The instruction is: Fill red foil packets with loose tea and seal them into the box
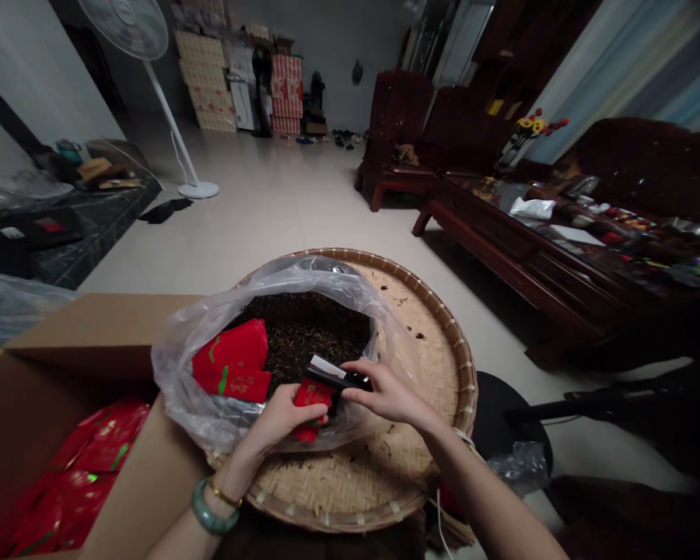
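My left hand grips a small red packet with gold and green print, thumb on its front. In my right hand is a black hand-held bag sealer with a white upper face, lying across the packet's top end. Both hands are over the near side of a clear plastic bag, which is open and full of dark loose tea leaves. More red packets lie on the tea at the left. Underneath is a round woven bamboo tray with scattered leaf bits.
At my left stands an open cardboard box with many red packets inside. A black round stool is right of the tray. Further off are a white fan, a dark wooden table and stacked cartons.
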Motion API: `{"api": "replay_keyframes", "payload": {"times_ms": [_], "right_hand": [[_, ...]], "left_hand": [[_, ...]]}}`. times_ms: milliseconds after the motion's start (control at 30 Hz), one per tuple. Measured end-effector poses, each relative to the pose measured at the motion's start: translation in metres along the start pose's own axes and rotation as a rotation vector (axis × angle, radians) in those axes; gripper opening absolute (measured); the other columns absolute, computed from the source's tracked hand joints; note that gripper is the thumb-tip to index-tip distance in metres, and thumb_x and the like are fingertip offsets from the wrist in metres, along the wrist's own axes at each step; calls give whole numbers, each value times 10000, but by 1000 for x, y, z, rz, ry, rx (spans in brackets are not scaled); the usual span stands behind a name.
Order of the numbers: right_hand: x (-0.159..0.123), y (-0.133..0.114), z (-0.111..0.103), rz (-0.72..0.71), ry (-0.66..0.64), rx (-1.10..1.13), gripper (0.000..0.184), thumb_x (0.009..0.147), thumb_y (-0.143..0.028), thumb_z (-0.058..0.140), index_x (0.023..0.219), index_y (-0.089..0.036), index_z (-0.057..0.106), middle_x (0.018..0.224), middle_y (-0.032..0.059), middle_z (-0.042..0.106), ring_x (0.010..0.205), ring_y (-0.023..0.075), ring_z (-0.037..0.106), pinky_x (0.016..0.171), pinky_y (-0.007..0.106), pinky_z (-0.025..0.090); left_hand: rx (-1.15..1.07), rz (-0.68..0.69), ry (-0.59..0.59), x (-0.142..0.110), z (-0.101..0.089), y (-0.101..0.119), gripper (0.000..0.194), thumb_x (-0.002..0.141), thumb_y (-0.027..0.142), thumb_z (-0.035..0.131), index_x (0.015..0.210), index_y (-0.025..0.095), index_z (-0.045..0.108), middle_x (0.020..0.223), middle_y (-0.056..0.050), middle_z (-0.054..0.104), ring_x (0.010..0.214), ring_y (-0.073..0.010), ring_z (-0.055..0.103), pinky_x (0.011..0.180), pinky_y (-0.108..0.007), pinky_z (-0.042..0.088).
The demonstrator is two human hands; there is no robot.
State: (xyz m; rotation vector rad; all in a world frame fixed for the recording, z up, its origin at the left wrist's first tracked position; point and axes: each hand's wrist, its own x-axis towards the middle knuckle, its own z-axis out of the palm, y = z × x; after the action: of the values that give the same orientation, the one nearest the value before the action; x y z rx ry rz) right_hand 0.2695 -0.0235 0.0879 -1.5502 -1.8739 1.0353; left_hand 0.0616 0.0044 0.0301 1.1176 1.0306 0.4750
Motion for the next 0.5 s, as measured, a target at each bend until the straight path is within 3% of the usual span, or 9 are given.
{"api": "replay_keyframes", "payload": {"times_ms": [167,367,500], "right_hand": [[3,-4,5,-72,64,-51,243,821,-205,624,1053,-142,665,999,91,699,911,200,630,818,319,470],[5,2,5,-16,23,-36,391,757,-267,707,1126,-160,637,1072,84,681,932,200,621,806,310,474],[7,1,8,-34,49,-24,340,769,-251,695,1095,-163,655,1042,80,691,920,199,625,809,311,473]], "left_hand": [[6,-21,-3,0,2,4,408,554,397,780,813,99,677,706,-80,728,665,-227,685,579,-293,519],[29,-40,3,4,-2,3,459,510,438,788,800,112,647,684,-74,726,657,-248,691,571,-315,531],[53,-46,3,3,-2,5,454,516,451,773,793,114,647,682,-81,731,665,-252,693,563,-312,529]]}}
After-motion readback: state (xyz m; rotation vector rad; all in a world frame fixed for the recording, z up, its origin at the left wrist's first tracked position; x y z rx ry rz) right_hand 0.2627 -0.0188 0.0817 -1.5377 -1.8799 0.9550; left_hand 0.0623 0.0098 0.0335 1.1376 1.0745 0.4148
